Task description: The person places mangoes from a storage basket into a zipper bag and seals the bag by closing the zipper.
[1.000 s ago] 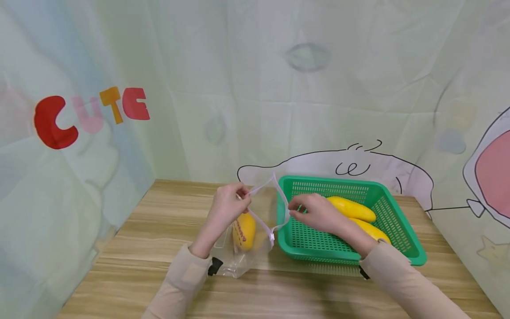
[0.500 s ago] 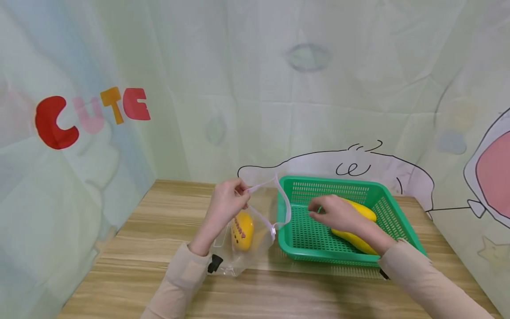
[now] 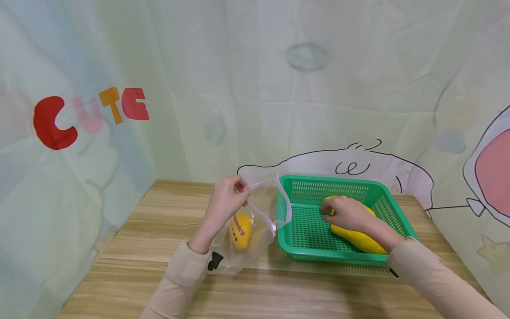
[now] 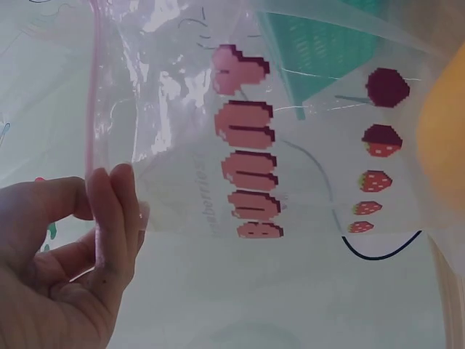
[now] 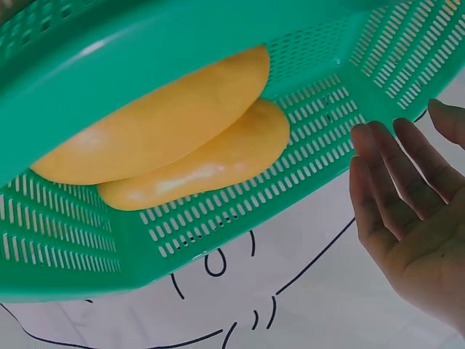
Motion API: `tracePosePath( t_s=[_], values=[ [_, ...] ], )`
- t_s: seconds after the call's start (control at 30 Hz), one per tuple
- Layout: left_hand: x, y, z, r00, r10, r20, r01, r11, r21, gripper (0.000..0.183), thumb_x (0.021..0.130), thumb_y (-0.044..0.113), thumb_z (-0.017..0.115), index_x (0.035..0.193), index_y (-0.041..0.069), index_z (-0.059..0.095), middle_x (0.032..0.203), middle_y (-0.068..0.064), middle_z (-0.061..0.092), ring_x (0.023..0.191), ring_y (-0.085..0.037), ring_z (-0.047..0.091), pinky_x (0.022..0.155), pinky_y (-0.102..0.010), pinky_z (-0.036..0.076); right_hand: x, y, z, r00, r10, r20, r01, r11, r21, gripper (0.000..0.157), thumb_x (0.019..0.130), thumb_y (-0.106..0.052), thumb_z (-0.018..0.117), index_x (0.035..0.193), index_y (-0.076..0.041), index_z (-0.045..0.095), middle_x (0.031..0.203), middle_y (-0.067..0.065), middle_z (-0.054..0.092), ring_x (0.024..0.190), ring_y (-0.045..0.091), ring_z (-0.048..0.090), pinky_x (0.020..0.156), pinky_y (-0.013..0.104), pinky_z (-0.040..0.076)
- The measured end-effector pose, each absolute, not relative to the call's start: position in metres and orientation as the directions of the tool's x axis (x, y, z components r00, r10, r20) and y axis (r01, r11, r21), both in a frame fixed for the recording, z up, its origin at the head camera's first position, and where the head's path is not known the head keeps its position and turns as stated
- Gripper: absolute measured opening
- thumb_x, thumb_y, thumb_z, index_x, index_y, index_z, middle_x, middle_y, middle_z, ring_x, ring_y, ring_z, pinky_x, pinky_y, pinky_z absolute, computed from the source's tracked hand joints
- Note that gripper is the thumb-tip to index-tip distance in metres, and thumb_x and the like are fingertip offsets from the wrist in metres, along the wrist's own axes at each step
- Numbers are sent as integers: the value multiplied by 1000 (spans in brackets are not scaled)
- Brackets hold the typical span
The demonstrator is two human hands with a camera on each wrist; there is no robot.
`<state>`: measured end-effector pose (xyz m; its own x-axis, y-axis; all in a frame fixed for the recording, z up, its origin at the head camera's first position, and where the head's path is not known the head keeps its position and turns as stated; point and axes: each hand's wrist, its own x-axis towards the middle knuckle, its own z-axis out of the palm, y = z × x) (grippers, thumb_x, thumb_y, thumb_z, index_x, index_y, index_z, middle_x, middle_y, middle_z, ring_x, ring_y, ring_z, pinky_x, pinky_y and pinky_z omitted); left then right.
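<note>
My left hand [image 3: 229, 195] pinches the edge of a clear zip bag [image 3: 260, 235] between thumb and fingers, and the bag's mouth gapes toward the basket. Inside the bag lies a yellow mango [image 3: 242, 235]. In the left wrist view, pink BUNNY lettering [image 4: 247, 138] and small strawberries show on the bag. My right hand [image 3: 350, 215] hovers over the green basket [image 3: 338, 257], its fingers loosely bent and holding nothing. Two more yellow mangoes lie side by side there, the larger mango [image 5: 160, 123] overlapping the other mango [image 5: 232, 156] in the right wrist view. My forearm partly covers them in the head view.
The basket stands on a wooden table [image 3: 159, 230], right of the bag, with the bag's open rim close to its left wall. A patterned cloth backdrop [image 3: 255, 97] rises behind and at both sides.
My right hand has let go of the bag's right rim and moved right, over the mangoes in the basket. My left hand keeps its pinch on the bag, almost unmoved.
</note>
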<state>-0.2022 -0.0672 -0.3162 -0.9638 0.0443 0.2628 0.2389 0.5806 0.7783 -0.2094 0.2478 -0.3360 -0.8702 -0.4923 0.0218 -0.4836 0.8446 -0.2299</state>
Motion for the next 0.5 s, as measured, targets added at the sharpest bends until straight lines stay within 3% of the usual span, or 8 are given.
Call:
tracePosePath(
  t_s=[0.33,0.5],
  values=[
    [-202,-69,-312,-954,48,297,270,572,774,7,86,5,61,82,2,65,75,-11,64,55,-13,62,48,-23,53,-215,261,-338,-891,-447,-80,-442,894,-74,28,85,-19,71,107,-3,69,106,13,71,76,17,62,61,31,53],
    [-201,-70,-309,-953,42,299,267,578,771,6,85,4,61,82,2,65,75,-12,64,54,-13,62,49,-23,53,-219,268,-343,-895,-424,-138,-422,905,-49,33,84,-22,72,111,-4,67,107,12,70,78,18,62,63,32,53]
  ],
)
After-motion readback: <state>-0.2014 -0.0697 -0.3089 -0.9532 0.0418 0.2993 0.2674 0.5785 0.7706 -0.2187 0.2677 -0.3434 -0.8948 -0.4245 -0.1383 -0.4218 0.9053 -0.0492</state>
